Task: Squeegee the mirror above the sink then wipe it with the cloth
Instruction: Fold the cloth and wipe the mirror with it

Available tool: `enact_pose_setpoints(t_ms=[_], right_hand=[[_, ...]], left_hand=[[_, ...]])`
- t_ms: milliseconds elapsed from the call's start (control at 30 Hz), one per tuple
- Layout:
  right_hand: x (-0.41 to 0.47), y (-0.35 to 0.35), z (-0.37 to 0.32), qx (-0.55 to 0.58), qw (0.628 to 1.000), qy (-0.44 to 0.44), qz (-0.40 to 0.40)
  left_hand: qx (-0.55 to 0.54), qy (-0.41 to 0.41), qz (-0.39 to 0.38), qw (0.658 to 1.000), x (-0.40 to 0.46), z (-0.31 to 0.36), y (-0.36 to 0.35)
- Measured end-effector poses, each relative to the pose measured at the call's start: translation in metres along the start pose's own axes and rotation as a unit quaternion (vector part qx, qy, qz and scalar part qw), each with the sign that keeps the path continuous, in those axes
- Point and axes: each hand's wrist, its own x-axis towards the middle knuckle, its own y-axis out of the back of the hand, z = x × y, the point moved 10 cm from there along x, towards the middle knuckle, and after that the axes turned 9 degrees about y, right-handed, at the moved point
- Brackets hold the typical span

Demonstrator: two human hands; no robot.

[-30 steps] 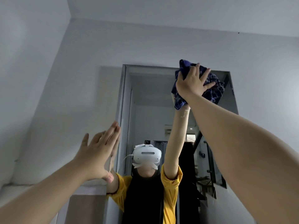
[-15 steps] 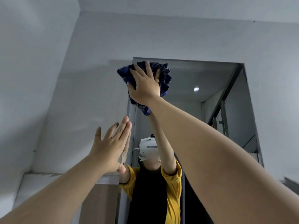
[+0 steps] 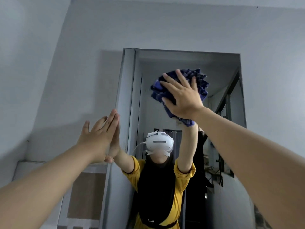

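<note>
The right hand, fingers spread, presses the blue cloth flat against the upper mirror. The left hand, fingers straight and together, rests at the mirror's left edge. No squeegee shows, so that step is probably done; wiping is under way.

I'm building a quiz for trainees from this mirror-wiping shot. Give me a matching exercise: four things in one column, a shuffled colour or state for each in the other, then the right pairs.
Column one
1. cloth
2. left hand
3. right hand
4. headset reflected in the mirror

Column two
A. white
B. dark blue, bunched up
C. flat, holding nothing, at the mirror's left edge
D. fingers spread, pressing the cloth to the glass

Pairs: 1-B, 2-C, 3-D, 4-A
</note>
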Motion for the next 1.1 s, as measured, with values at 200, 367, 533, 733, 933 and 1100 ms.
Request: enact_pose_setpoints(t_ms=[200, 367, 533, 733, 933, 1100], right_hand=[[-0.056, 0.022, 0.075, -0.027, 0.995, -0.094, 0.028], [-0.099, 0.032, 0.115, -0.023, 0.978, -0.198, 0.062], [-0.147, 0.031, 0.124, -0.001, 0.909, -0.401, 0.112], [-0.169, 0.01, 0.085, 0.011, 0.819, -0.563, 0.111], [-0.14, -0.01, 0.027, 0.035, 0.789, -0.603, 0.114], [-0.096, -0.026, -0.023, 0.054, 0.799, -0.587, 0.119]], left_hand=[[0.003, 0.012, 0.013, 1.0, -0.002, 0.001, 0.003], [0.009, 0.009, 0.017, 1.0, -0.002, 0.002, 0.004], [0.006, -0.003, 0.021, 1.0, -0.001, 0.004, 0.004], [-0.005, -0.029, 0.031, 0.999, 0.002, 0.002, 0.002], [-0.065, -0.082, 0.035, 0.994, 0.009, -0.005, -0.002], [-0.121, -0.137, 0.048, 0.982, 0.0, -0.01, -0.012]])
